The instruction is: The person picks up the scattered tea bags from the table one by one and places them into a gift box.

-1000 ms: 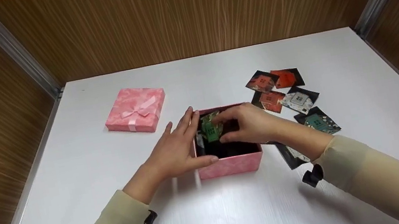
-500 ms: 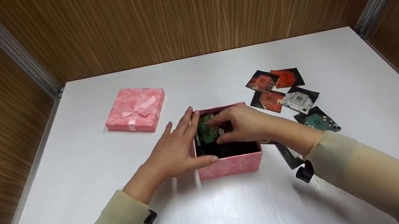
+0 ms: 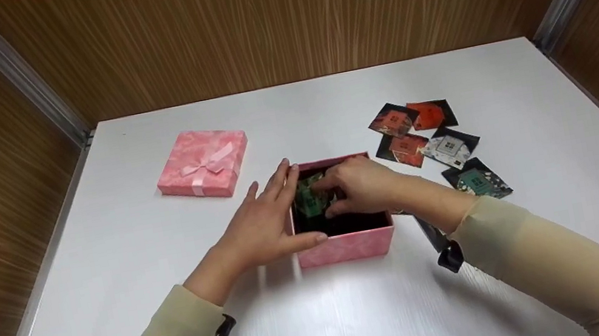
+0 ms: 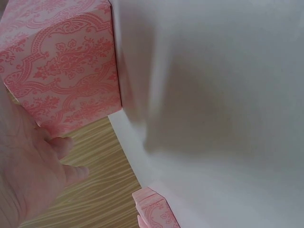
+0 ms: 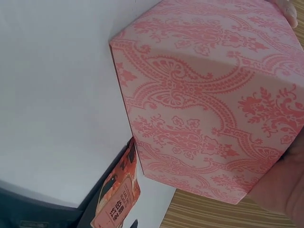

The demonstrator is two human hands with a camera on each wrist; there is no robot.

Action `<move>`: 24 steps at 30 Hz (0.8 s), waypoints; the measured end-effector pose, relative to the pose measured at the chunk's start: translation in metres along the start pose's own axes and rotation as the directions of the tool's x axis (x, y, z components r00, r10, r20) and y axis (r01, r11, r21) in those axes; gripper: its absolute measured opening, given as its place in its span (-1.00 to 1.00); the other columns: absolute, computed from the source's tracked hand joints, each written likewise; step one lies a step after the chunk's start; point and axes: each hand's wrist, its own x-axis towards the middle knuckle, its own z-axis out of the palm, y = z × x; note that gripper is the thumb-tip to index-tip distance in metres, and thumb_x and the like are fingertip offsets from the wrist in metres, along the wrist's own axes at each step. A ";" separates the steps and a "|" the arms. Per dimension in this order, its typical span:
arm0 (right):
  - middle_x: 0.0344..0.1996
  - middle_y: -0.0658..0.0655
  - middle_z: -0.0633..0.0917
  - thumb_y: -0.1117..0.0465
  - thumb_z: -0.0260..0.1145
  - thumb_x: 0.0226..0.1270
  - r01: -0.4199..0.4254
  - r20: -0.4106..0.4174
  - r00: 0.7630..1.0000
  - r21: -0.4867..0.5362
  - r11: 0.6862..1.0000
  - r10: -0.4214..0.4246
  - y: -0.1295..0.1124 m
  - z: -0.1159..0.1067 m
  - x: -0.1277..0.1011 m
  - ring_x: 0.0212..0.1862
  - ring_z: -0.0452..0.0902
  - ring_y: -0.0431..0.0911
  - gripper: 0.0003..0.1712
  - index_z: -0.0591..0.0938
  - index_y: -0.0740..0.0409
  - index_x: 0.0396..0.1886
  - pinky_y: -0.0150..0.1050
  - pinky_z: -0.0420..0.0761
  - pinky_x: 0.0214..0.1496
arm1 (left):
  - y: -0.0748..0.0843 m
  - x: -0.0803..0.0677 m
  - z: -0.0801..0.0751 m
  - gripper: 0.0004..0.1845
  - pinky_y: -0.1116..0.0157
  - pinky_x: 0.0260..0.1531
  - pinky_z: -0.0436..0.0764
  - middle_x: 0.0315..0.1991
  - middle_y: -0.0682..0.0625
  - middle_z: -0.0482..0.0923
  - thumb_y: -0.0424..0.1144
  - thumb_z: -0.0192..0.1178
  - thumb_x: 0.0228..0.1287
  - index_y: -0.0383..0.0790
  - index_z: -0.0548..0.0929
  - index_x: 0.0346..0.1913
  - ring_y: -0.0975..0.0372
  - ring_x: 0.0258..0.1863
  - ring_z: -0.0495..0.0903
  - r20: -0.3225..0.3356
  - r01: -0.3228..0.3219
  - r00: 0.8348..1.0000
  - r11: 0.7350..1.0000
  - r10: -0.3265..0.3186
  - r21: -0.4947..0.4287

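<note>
An open pink patterned box (image 3: 345, 247) stands in the middle of the white table. My left hand (image 3: 265, 223) lies flat against its left wall, fingers straight and the thumb on the front corner. In the left wrist view the box wall (image 4: 66, 71) is right beside the palm (image 4: 23, 175). My right hand (image 3: 362, 184) reaches into the box from the right and pinches a green packet (image 3: 310, 198) near the left inner wall. The right wrist view shows the box's outer wall (image 5: 209, 104) close up, with the hand's edge (image 5: 285, 190) beside it.
The pink lid with a bow (image 3: 203, 163) lies at the left rear, and its corner shows as the lid (image 4: 154, 211) in the left wrist view. Several loose packets (image 3: 436, 138) lie right of the box, including one red packet (image 5: 118, 194) at its foot. Wooden walls enclose the table.
My right hand has pushed the green packet lower and further left inside the box, and its forearm has drifted left. The left hand and the box have stayed put.
</note>
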 end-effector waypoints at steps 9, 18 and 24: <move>-0.06 0.19 0.82 -0.03 0.58 0.30 -0.050 0.078 0.995 -0.146 0.988 0.062 -0.004 0.004 0.001 0.04 0.74 0.07 -0.43 0.75 0.05 0.25 0.22 0.59 0.25 | 0.000 0.000 0.001 0.36 -0.17 0.60 0.00 0.75 -0.13 -0.30 0.72 -0.06 0.22 -0.19 -0.24 0.74 0.13 0.70 -0.08 -0.008 -0.005 1.000 1.000 0.005 0.015; -0.26 0.17 0.82 -0.05 0.56 0.33 -0.063 0.072 0.995 -0.147 0.987 0.075 -0.006 0.005 0.002 -0.13 0.76 0.10 -0.52 0.76 0.05 0.15 0.24 0.61 0.16 | 0.001 -0.001 0.000 0.34 -0.18 0.60 0.01 0.75 -0.12 -0.32 0.69 -0.03 0.24 -0.19 -0.23 0.74 0.13 0.70 -0.08 -0.016 -0.005 1.000 1.000 0.005 0.003; -0.47 0.05 0.73 -0.06 0.55 0.35 -0.052 0.036 0.998 -0.103 0.993 0.056 -0.004 0.005 0.000 -0.32 0.67 0.02 -0.63 0.75 0.06 -0.02 0.19 0.63 -0.01 | 0.001 -0.001 0.001 0.35 -0.18 0.60 0.01 0.75 -0.15 -0.29 0.70 -0.04 0.24 -0.20 -0.23 0.74 0.11 0.69 -0.05 -0.021 -0.008 1.000 1.000 0.008 0.002</move>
